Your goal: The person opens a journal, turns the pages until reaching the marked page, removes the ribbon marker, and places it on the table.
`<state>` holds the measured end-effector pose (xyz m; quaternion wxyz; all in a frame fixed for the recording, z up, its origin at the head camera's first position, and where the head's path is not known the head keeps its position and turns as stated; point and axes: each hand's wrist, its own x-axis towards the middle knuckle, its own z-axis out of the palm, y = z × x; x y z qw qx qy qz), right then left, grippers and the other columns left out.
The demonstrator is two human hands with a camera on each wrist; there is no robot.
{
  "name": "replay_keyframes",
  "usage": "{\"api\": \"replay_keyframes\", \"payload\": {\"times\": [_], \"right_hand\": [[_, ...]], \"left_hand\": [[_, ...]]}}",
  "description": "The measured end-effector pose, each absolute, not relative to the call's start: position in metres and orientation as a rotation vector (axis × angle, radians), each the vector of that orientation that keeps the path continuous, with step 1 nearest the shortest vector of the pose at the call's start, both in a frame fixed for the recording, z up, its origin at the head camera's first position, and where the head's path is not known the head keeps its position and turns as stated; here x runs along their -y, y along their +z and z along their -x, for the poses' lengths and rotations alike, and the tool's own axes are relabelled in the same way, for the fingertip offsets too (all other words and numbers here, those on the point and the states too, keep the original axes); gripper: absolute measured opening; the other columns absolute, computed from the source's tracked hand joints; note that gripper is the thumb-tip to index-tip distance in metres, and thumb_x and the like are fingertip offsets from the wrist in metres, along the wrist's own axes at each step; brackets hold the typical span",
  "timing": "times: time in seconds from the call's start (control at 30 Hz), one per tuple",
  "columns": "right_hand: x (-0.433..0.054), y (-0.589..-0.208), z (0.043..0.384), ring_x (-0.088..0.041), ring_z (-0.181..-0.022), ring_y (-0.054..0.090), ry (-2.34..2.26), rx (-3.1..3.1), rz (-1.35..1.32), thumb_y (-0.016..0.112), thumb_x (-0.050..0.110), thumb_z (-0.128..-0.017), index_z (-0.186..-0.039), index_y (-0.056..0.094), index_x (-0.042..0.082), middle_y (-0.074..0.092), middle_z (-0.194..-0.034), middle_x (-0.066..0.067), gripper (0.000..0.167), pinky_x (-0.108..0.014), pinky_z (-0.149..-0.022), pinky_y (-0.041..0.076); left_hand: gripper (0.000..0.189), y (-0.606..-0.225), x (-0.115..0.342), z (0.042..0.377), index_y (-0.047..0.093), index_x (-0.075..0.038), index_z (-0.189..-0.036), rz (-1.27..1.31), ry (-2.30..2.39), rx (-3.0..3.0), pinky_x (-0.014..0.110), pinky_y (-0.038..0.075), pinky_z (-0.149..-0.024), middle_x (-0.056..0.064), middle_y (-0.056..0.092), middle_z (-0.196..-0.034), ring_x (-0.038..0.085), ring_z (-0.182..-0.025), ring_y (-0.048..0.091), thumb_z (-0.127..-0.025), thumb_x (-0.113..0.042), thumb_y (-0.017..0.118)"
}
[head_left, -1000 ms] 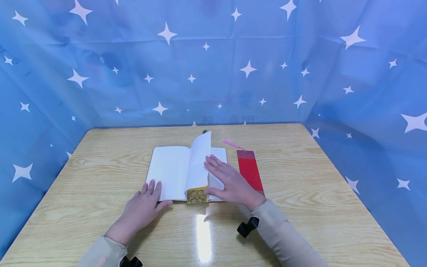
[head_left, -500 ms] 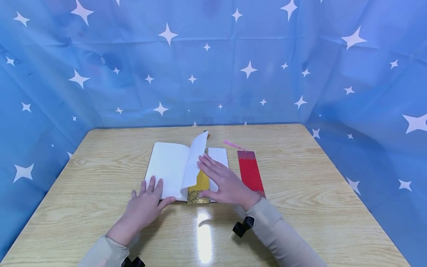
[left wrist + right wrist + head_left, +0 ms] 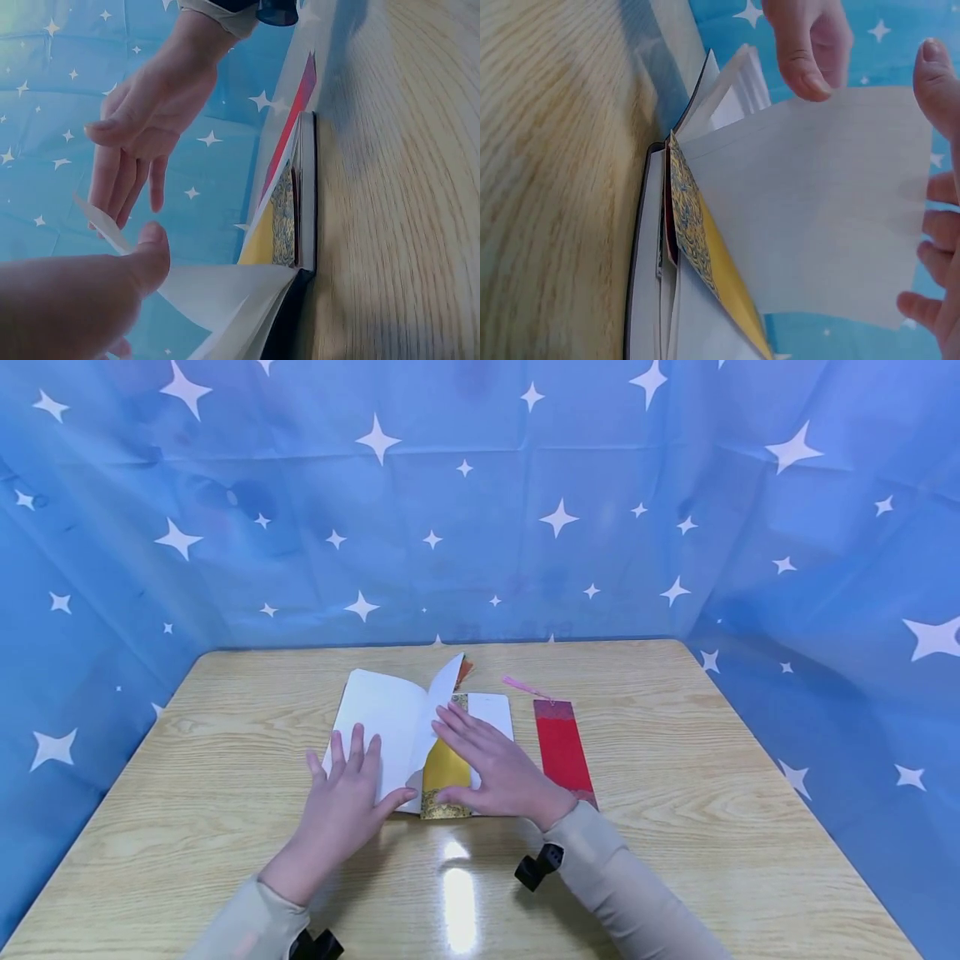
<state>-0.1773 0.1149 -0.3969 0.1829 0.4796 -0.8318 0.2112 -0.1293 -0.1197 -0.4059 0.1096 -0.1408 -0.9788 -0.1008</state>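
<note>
An open notebook [image 3: 378, 710] with blank white pages lies on the table. One page [image 3: 810, 195] stands raised between its halves. My right hand [image 3: 498, 768] has straight fingers at that page's free edge, over the right half. Across the left half, my left hand [image 3: 348, 802] spreads its fingers on the white pages, thumb toward the spine. Between the hands, a yellow bookmark [image 3: 444, 768] with patterned ends lies by the spine, partly covered by the raised page and right hand. An orange tassel [image 3: 465, 672] pokes out past the notebook's far edge.
Right of the notebook lies a red bookmark [image 3: 562, 743] with a pink tassel [image 3: 525, 685], its near end beside my right wrist. The wooden table [image 3: 712, 827] meets a blue curtain [image 3: 480, 543] with white stars behind and at both sides.
The raised page has swung left, uncovering more of the yellow bookmark. My right hand has moved left with it. My left hand has slid forward and right, and the left pages have tilted up.
</note>
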Motion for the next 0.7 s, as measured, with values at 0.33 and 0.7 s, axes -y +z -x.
{"api": "replay_keyframes", "payload": {"times": [0.33, 0.7], "right_hand": [[-0.119, -0.396, 0.179, -0.031, -0.137, 0.023, 0.654, 2.32, -1.343, 0.037, 0.062, -0.091, -0.142, 0.036, 0.001, 0.03, -0.148, -0.016, 0.08, -0.044, -0.107, 0.028], [-0.133, -0.397, 0.177, -0.017, -0.134, 0.032, 0.714, 2.475, -1.202, 0.057, 0.039, -0.091, -0.14, 0.042, 0.007, 0.038, -0.146, -0.007, 0.06, -0.044, -0.102, 0.036]], "left_hand": [[0.094, -0.408, 0.117, 0.131, 0.008, 0.002, -0.147, 0.715, -0.46, 2.575, 0.062, 0.013, -0.105, 0.031, -0.013, -0.148, 0.047, -0.136, 0.0, -0.084, -0.035, 0.067], [0.089, -0.412, 0.118, 0.135, 0.009, 0.002, -0.146, 0.788, -0.482, 2.234, 0.053, 0.007, -0.109, 0.025, -0.025, -0.147, 0.053, -0.133, -0.004, -0.085, -0.028, 0.067]]}}
